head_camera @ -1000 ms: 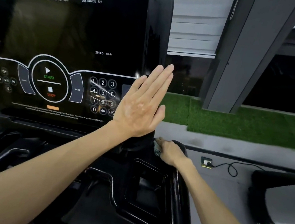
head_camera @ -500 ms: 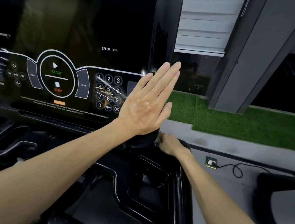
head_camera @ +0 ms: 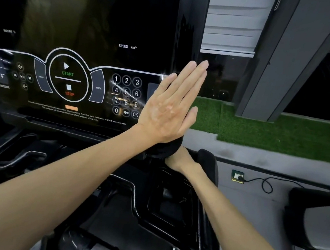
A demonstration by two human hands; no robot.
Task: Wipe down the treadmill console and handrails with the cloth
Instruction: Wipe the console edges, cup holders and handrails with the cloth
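Note:
The treadmill console is a glossy black panel with START, STOP and a number pad. My left hand lies flat and open against its lower right edge, fingers straight and together. My right hand is lower, tucked behind the console's rounded bottom right corner, next to the black end of the right handrail. Its fingers and the cloth are hidden behind that corner and my left wrist.
A black recessed tray sits under my right forearm. On the grey floor to the right are a socket with a black cable and another machine. Green turf and a grey pillar stand beyond.
My right hand has slid further in behind the console's corner, and the pale cloth seen under it a second ago is out of sight. My left hand stays flat on the console.

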